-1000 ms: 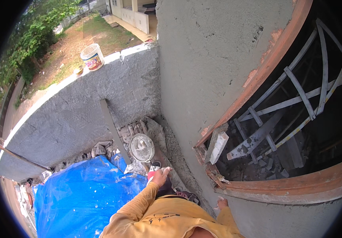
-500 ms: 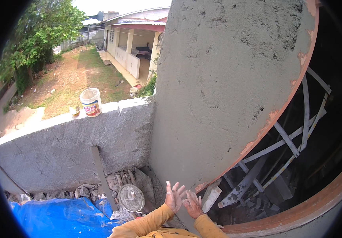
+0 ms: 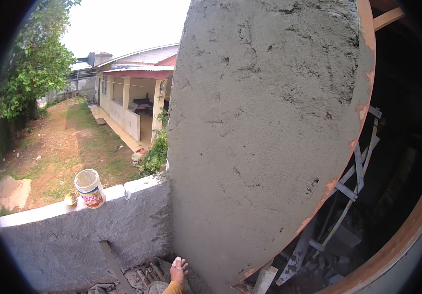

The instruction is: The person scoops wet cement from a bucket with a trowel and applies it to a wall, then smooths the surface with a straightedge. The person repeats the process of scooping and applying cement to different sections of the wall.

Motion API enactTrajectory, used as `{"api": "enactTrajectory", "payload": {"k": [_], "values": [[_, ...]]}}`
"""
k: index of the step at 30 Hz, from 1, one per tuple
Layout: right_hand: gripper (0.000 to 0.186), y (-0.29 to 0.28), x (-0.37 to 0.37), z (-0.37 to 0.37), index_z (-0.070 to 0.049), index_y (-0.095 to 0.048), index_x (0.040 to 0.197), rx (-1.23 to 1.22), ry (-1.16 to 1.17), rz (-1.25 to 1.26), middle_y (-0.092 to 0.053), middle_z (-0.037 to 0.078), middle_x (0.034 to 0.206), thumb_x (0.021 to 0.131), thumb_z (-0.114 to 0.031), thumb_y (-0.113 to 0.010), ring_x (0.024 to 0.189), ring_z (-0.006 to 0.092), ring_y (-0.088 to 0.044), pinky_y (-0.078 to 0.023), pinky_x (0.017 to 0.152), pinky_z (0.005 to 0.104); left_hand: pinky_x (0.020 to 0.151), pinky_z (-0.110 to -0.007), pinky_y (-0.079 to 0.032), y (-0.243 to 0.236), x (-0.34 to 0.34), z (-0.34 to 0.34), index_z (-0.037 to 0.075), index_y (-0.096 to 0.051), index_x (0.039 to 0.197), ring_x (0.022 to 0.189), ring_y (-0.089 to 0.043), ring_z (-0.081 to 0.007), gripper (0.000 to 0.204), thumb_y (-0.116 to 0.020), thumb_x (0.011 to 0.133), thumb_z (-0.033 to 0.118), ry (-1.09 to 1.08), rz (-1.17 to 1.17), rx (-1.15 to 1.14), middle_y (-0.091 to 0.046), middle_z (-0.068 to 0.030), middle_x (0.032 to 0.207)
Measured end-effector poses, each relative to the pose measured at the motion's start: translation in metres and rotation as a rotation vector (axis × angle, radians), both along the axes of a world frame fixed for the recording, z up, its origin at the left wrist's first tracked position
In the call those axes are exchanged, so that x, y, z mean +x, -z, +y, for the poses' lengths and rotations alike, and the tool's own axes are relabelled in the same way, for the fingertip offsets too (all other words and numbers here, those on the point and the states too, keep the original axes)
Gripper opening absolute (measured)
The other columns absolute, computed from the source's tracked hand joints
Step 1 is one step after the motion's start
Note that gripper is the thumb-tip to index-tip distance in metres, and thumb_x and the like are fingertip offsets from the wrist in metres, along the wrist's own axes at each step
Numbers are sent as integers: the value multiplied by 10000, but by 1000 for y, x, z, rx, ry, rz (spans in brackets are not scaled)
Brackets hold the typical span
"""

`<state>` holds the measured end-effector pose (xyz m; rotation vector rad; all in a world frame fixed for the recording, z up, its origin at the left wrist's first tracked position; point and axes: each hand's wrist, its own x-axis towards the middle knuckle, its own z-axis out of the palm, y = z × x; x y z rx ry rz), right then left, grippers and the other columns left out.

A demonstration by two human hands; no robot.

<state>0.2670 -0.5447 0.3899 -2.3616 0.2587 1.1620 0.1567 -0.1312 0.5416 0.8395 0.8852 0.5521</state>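
Observation:
My left hand (image 3: 178, 270) is low in the view, raised near the foot of a grey plastered wall (image 3: 265, 142). Its dusty fingers are a little bent and apart, and nothing shows in them. The tall wall's plaster is smooth below and rough with dark pits higher up. Its right side follows a curved edge with orange-brown patches. Below my left hand, a round grey lid (image 3: 158, 288) is partly cut off by the lower edge. My right hand is out of view.
A low grey wall (image 3: 98, 235) meets the plastered wall at left. On its top stand a white bucket (image 3: 90, 188) and a small yellow tub (image 3: 71, 199). A board (image 3: 115, 269) leans against it above rubble (image 3: 144, 277). Pale wooden braces (image 3: 358, 171) stand in the dark opening at right.
The view has tilted up and turned right, so the scene sits lower and further left. My right hand has left the view. The left hand now shows at the lower edge; the blue sheet has gone from view.

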Motion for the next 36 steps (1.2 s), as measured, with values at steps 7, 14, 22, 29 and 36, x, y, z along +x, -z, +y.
{"api": "enactTrajectory", "payload": {"k": [7,14,22,29,36], "values": [[381,42,8,8,-52,-540,1145,64,-6,-87,-584,55,945,854,-297,-570,774,162,-566,-403,597,281,853,-381,-438,32,40,-29,47,-366,1341,1116,-533,-236,609,-510,889,429,449,67,-4,-527,-100,1236],[316,15,2,-22,-36,-597,1081,255,22,-73,-645,35,876,866,-266,-570,677,122,-615,-436,525,259,904,-338,-418,91,-52,-43,-30,-527,1188,1035,-579,-279,535,-505,888,413,540,325,410,-608,-188,1098],[350,9,-19,-134,-38,-583,1087,24,46,38,-640,48,900,865,-309,-572,709,153,-634,-431,520,269,876,-386,-433,172,-190,-111,-9,-620,1052,985,-597,-347,464,-511,854,397,393,880,301,-627,-234,1003],[379,5,-49,-195,-40,-583,1033,68,182,-6,-640,56,904,840,-366,-593,742,180,-641,-434,546,280,806,-340,-462,169,-132,-153,-43,-612,1043,886,-624,-268,447,-546,863,360,337,651,346,-645,-208,943],[381,11,-102,-260,-47,-589,1030,61,437,-87,-649,75,913,831,-371,-601,773,209,-650,-462,588,343,776,-270,-468,95,-29,-175,-46,-544,1136,847,-590,-146,428,-565,888,301,273,278,275,-626,-91,953]]}}
